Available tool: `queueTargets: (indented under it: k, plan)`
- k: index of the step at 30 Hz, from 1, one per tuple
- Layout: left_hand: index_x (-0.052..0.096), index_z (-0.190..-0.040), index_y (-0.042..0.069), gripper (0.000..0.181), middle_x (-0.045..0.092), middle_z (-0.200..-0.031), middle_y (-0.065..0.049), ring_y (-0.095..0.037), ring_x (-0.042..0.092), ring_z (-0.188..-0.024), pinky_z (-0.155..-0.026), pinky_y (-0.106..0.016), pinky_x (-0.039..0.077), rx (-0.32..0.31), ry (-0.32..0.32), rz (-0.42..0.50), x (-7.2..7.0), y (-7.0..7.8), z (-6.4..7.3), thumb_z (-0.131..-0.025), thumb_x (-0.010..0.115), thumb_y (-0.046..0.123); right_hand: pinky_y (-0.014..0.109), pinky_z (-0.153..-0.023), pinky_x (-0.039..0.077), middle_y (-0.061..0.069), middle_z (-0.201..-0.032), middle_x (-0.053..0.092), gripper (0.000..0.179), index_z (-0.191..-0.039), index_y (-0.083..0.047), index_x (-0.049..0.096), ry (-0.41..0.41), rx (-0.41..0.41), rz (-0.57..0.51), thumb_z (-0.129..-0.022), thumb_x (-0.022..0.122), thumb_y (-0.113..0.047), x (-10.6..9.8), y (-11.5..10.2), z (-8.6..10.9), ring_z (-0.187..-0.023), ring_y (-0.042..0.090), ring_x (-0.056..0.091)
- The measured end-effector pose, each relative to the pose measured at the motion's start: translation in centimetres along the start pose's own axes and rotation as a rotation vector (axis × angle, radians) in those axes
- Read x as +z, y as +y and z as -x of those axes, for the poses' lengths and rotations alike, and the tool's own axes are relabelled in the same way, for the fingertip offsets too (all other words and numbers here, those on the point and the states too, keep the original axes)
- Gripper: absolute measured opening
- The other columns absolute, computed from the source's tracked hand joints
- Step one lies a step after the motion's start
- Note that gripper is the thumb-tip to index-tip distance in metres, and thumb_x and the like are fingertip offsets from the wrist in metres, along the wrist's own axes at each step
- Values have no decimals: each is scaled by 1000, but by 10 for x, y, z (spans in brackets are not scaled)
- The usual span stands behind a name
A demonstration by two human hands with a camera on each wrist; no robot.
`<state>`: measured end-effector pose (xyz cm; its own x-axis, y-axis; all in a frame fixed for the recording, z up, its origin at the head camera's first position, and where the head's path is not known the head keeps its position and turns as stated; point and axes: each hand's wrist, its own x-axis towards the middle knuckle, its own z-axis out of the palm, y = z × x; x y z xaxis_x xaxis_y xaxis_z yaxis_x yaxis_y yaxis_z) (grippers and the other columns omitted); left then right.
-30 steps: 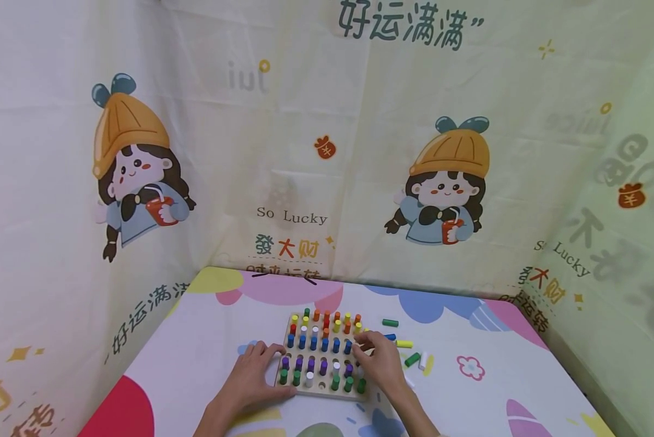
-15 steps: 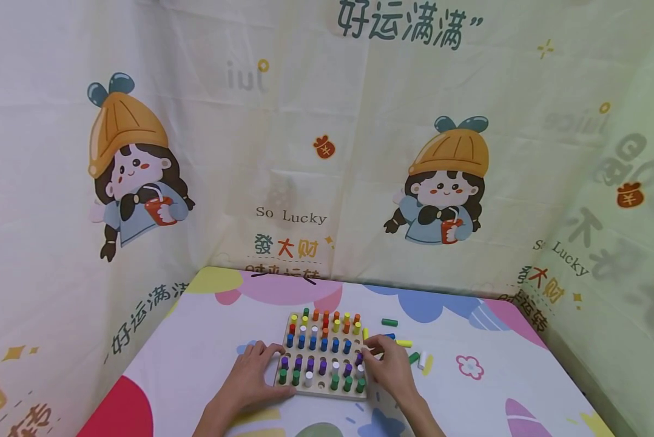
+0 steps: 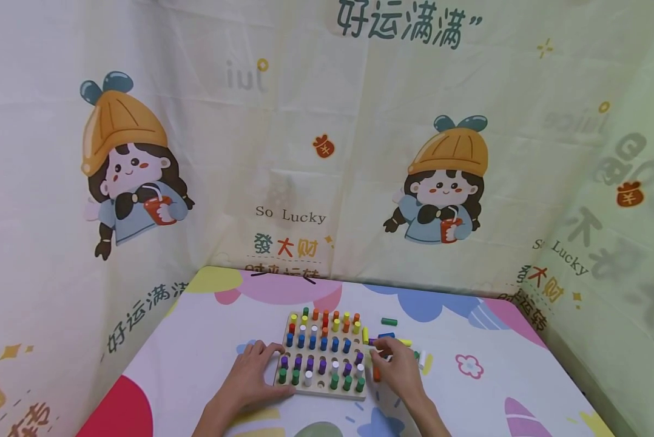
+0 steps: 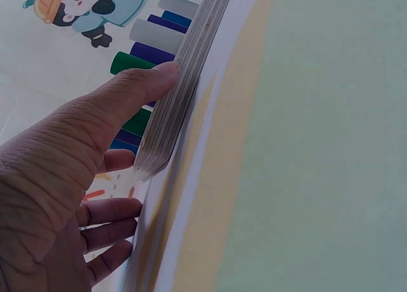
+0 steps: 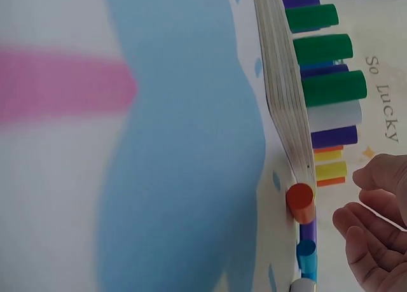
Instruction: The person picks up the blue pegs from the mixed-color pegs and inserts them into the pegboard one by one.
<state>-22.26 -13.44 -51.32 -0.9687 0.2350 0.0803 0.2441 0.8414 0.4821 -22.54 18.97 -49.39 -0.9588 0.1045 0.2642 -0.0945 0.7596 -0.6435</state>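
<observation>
A wooden pegboard (image 3: 327, 394) lies on the table, with rows of coloured pegs standing in its holes. At its near left corner my left hand (image 3: 249, 373) grips it, thumb on the front edge and index finger at the left side. The left wrist view shows that thumb (image 4: 159, 82) against the layered edge. My right hand (image 3: 402, 369) hovers just right of the board, fingers loosely bent with nothing between them in the right wrist view. Near its fingertips lies an orange peg (image 3: 377, 373). A purple peg (image 3: 359, 358) stands in the board's right column.
Several loose pegs lie right of the board, among them a green peg (image 3: 389, 321), a blue peg (image 3: 386, 335), a yellow peg (image 3: 366, 335) and a white peg (image 3: 422, 359). A printed cloth wall (image 3: 354, 243) rises behind the patterned table (image 3: 469, 400).
My right hand has moved right, away from the board's right edge. The purple peg it was touching now stands free, and the orange peg has come into view. My left hand stays put.
</observation>
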Motion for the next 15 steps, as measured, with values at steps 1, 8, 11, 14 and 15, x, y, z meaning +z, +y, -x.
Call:
queueTargets:
  k: [1,8,11,14,15]
  plan:
    - [60,-127,29,81,47,-104,0,-24,46,-99,-90,-52,44,-3,-1,1,0,0,0,-64,82,75,28,-70,52,2,-96,72,17,-103,-7,73,4,5,9,-87,79,-12,0,1,0,-83,14,66]
    - [60,-127,28,82,48,-105,-1,-25,47,-99,-91,-54,45,-2,3,7,-2,1,1,-63,82,75,35,-72,56,6,-95,73,20,-103,-4,72,7,24,47,-87,79,-13,-4,6,0,-82,18,69]
    - [60,-126,29,81,48,-104,0,-24,47,-99,-91,-53,45,-4,3,7,-1,1,1,-63,82,74,36,-71,57,7,-95,72,22,-104,-3,72,3,46,66,-86,79,-14,-6,7,0,-82,20,69]
    - [60,-126,29,80,48,-104,0,-24,47,-99,-90,-53,44,-4,2,9,-1,1,2,-63,83,74,34,-69,57,8,-94,71,24,-105,-2,71,-4,75,87,-86,79,-14,-8,8,-1,-82,20,68]
    - [60,-126,29,80,48,-104,0,-24,47,-98,-90,-52,44,-3,2,6,-1,1,2,-63,83,74,33,-68,57,9,-94,71,24,-105,-1,71,-8,84,93,-87,79,-14,-8,8,-1,-81,20,67]
